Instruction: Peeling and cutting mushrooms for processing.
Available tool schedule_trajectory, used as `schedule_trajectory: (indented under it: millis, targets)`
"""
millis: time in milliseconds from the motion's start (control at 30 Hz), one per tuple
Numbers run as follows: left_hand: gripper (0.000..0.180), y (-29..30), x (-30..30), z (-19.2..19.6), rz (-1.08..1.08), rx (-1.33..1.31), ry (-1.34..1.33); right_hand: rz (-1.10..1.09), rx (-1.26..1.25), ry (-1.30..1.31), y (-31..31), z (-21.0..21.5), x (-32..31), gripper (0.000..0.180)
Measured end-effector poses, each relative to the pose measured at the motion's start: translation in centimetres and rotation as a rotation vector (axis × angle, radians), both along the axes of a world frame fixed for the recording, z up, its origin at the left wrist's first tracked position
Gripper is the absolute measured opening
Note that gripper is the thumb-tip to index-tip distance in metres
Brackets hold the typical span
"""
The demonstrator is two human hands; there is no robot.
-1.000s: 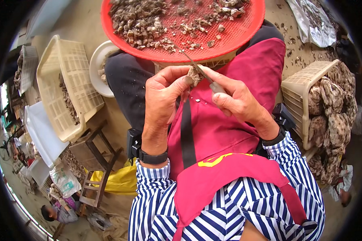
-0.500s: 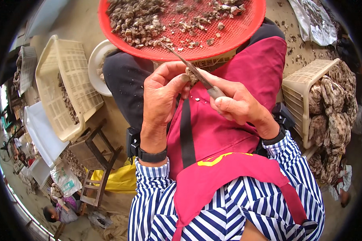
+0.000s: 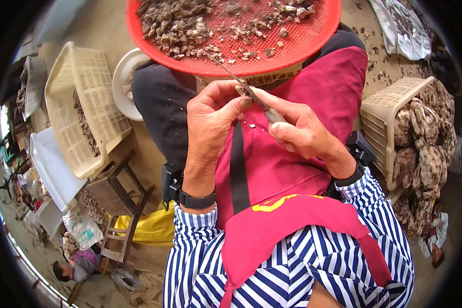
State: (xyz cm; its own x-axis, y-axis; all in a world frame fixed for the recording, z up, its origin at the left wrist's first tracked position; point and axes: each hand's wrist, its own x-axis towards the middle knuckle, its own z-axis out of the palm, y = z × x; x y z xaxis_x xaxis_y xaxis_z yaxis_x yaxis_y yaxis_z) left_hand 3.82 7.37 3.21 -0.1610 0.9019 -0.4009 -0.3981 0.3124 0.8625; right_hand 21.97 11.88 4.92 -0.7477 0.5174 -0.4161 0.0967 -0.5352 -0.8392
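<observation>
My right hand (image 3: 300, 126) is closed round a narrow knife (image 3: 246, 88), its long thin blade pointing up and left toward the red sieve. Between the fingertips of my left hand (image 3: 210, 110) sits a small rough grey-brown lump (image 3: 240, 91), partly hidden by the fingers. The blade lies against or just beside that lump; exact contact cannot be made out. Just beyond, over my knees, a round red mesh sieve (image 3: 272, 65) carries a heap of small grey-brown lumps (image 3: 177, 31), with looser pieces scattered to the right. White crumbs lie on my magenta apron (image 3: 292, 169).
Left stand a white basin (image 3: 119, 84), a cream plastic crate (image 3: 100, 97), a white tray (image 3: 54, 164) and a wooden stool (image 3: 120, 192). At right, a tipped crate (image 3: 379, 120) spills large brown clumps (image 3: 423, 133). Another person (image 3: 82, 267) is at lower left.
My left hand has shifted slightly right, closer to the right hand, and the knife blade has turned a little. The lump stays pinched.
</observation>
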Motion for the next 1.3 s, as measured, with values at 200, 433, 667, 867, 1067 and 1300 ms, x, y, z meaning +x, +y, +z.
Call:
schedule_trajectory:
  millis: [200, 433, 667, 867, 1067, 1300]
  targets:
    - [0.024, -0.1, -0.6, -0.7, 0.022, 0.068, -0.218, -0.267, -0.039, 0.034, 0.4, -0.6, 0.9, 0.061]
    - [0.025, -0.1, -1.2, -0.5, 0.11, 0.038, -0.41, -0.818, 0.299, -0.056, 4.3, 0.0, 7.9, 0.063]
    - [0.024, 1.2, -1.8, -1.0, 0.105, 0.009, -0.393, -1.031, 0.238, -0.314, 4.9, -1.9, 13.8, 0.064]
    - [0.021, 3.2, -4.7, -2.0, 0.148, 0.022, -0.221, -1.013, 0.221, -0.145, 4.7, -1.9, 10.3, 0.06]
    - [0.016, 5.6, -6.9, -2.3, 0.205, -0.01, 0.035, -0.928, 0.33, -0.038, 4.6, -1.4, 7.8, 0.061]
    - [0.011, 8.3, -7.1, -2.4, 0.201, -0.076, 0.364, -0.877, 0.434, -0.115, 4.1, -1.6, 6.5, 0.058]
